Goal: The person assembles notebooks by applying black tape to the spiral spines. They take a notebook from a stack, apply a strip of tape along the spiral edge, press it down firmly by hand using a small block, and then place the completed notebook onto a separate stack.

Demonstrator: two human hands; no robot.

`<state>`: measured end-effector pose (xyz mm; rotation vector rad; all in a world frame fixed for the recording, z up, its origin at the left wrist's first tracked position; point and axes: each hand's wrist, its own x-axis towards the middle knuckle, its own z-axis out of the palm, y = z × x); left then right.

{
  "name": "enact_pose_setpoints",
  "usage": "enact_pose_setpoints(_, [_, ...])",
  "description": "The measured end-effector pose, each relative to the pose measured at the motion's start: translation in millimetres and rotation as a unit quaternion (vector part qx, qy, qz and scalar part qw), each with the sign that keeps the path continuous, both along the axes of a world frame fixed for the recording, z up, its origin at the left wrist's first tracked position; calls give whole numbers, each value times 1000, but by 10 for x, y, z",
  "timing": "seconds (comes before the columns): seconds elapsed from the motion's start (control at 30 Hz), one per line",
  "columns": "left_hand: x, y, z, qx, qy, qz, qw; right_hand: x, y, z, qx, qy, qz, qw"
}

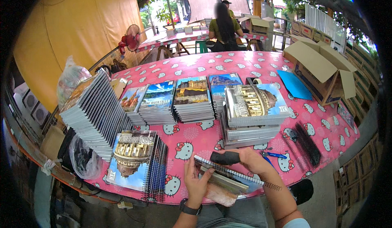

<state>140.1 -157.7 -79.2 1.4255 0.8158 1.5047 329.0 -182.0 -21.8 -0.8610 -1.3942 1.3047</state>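
Note:
My left hand [197, 182], a dark watch on its wrist, is closed round a notebook [228, 181] tilted over the table's near edge. A black spiral coil [272, 186] runs along the notebook's upper edge, and its loose end sticks out at the right. My right hand [252, 161] grips a dark, blunt, block-like thing [226, 158] just above the coiled edge; its kind I cannot make out. A pinkish-brown piece [220, 195] shows under the notebook. Blue-handled pliers [275, 155] lie right of my right hand, and beyond them rests a bunch of black spiral coils [304, 146].
A stack of coiled notebooks [132, 158] stands at the left, before a taller leaning stack [96, 109]. Several notebook piles [192, 99] line the middle, beside another stack [255, 105]. An open cardboard box [318, 64] and blue sheet [295, 84] occupy the right. A person [223, 27] sits beyond.

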Motion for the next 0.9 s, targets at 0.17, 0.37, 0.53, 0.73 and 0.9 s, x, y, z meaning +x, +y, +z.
enact_pose_setpoints(0.17, [15,-3,38,-5,54,9,998,170,51,-107,90,-387,-148,906])
enact_pose_setpoints(0.37, [-2,124,25,-22,34,-22,999,388,-287,196,108,-340,-196,913])
enact_pose_setpoints(0.53, [48,123,150,-28,46,-23,998,-54,-555,722,285,-562,-211,747])
enact_pose_setpoints(0.73, [64,98,165,-55,-24,-66,996,-230,-785,625,310,-500,-17,809])
enact_pose_setpoints(0.9, [-38,86,34,-121,-190,-128,966,274,-450,625,191,-362,-19,912])
